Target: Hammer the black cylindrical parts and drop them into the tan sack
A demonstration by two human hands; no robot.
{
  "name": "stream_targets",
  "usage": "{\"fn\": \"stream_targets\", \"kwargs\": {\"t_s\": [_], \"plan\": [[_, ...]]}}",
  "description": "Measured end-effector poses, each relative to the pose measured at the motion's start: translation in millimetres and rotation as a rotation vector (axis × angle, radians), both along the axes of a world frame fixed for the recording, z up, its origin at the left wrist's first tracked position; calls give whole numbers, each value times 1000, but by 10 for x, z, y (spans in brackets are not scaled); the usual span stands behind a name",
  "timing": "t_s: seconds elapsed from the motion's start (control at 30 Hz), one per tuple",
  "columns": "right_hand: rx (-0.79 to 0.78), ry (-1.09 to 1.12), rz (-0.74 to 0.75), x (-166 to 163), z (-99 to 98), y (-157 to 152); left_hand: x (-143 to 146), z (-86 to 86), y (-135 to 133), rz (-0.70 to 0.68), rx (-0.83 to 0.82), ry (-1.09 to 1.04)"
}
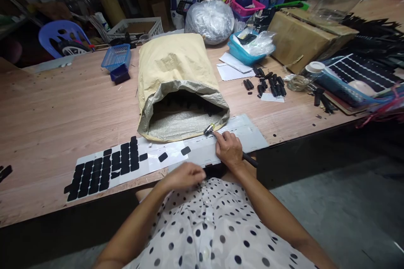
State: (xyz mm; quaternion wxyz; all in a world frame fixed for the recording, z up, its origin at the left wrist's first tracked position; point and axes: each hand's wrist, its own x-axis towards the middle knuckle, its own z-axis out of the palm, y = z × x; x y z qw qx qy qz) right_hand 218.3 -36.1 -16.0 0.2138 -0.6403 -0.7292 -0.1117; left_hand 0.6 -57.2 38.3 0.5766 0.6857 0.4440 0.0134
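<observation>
My right hand (229, 149) is closed around the black handle of a small hammer (208, 129). Its metal head, with a yellowish face, lies by the lip of the sack, over a grey board (244, 130) at the table's front edge. My left hand (186, 175) is a little blurred, its fingers curled together at the board's near edge; what they hold, if anything, is hidden. Left of it, loose black rounded stickers (186, 150) lie on white paper, beside a sheet bearing rows of black stickers (94, 174). Behind the board, a yellow sack (176, 59) gapes toward me, dark pieces inside.
Several small black parts (273, 84) lie right of the sack, near a turquoise basket (246, 52) and a cardboard box (303, 38). A blue basket (116, 56) stands at the back left. At the far right sits a tray with black strips (362, 71).
</observation>
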Motion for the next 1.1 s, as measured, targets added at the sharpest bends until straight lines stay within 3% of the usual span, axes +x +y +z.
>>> {"fn": "stream_targets", "kwargs": {"t_s": [0.03, 0.13, 0.23, 0.37, 0.57, 0.87, 1.1], "plan": [[-9, 3, 1, -3, -1, -3, 65, 86, 186, 63, 50, -22], [-5, 1, 0, -16, -2, -13, 416, 202, 831, 341, 429, 76], [8, -12, -3, -28, -5, -28, 826, 123, 1341, 511, 631, 262], [44, -21, 13, -40, -19, -44, 1126, -66, 1596, 559, 683, 365], [5, 2, 17, -36, -4, -60, 937, -124, 1451, 554, 718, 335], [-30, 65, 10, 18, 34, -65, 136, -136, 506, 497, 702, 177], [-64, 284, 49, 204, 99, 4, 99, -249, 440, 533, 608, 114]]}}
